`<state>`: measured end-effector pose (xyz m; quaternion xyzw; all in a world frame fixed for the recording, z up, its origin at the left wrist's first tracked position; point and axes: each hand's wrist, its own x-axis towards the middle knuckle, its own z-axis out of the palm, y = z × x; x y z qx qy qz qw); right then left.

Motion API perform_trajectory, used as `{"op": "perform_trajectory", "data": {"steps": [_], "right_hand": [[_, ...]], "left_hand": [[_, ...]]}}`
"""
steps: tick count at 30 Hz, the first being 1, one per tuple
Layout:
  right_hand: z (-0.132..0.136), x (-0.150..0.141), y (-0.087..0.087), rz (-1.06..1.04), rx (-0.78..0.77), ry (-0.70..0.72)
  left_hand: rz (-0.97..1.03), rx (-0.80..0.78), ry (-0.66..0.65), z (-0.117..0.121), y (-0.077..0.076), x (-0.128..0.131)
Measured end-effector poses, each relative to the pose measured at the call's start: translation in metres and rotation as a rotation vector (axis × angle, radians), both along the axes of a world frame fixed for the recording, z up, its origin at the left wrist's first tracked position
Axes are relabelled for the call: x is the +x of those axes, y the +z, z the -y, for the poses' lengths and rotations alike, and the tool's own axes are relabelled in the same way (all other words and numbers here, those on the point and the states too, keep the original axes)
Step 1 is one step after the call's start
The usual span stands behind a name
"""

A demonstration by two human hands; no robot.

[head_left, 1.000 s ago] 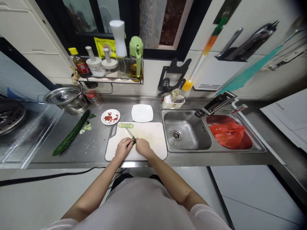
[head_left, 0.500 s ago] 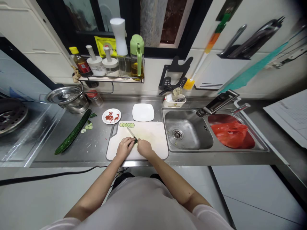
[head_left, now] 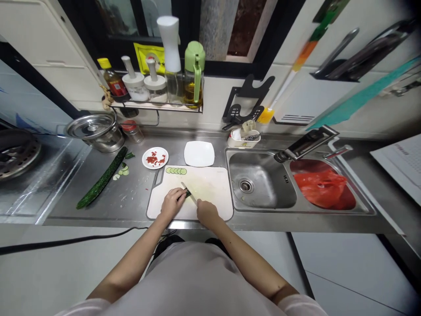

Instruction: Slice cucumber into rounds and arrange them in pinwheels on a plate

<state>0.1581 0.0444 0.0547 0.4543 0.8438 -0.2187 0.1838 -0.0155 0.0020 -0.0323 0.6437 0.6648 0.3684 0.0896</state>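
Note:
My left hand [head_left: 171,202] is curled over a small dark-green cucumber stub [head_left: 187,193] on the white cutting board [head_left: 210,193]. My right hand [head_left: 206,212] grips a knife [head_left: 188,192], whose blade points away from me and rests against the stub. A row of cucumber slices [head_left: 176,170] lies along the board's far edge.
On the steel counter left of the board lie a long whole cucumber [head_left: 101,177] and a few loose slices [head_left: 121,173]. A small plate of chopped red chilli [head_left: 155,158] and a white square plate [head_left: 199,153] sit behind the board. The sink [head_left: 259,184] is on the right, with a red bag [head_left: 320,188] in its second basin.
My right hand has drawn back toward me and slightly right, pulling the knife along the stub. The left hand stays on the cucumber piece. The view has shifted a little.

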Motion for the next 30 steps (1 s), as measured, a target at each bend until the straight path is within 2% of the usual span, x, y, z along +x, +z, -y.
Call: {"op": "perform_trajectory", "data": {"steps": [8, 18, 30], "right_hand": [[-0.005, -0.007, -0.004, -0.009, -0.014, 0.010], [-0.008, -0.016, -0.018, -0.046, 0.013, -0.008], [-0.006, -0.016, -0.011, -0.026, 0.023, -0.018]], "left_hand": [[0.002, 0.005, -0.004, 0.000, 0.004, 0.001], [0.007, -0.015, -0.002, 0.000, 0.002, 0.000], [0.021, -0.033, 0.011, 0.001, 0.005, 0.001]]}}
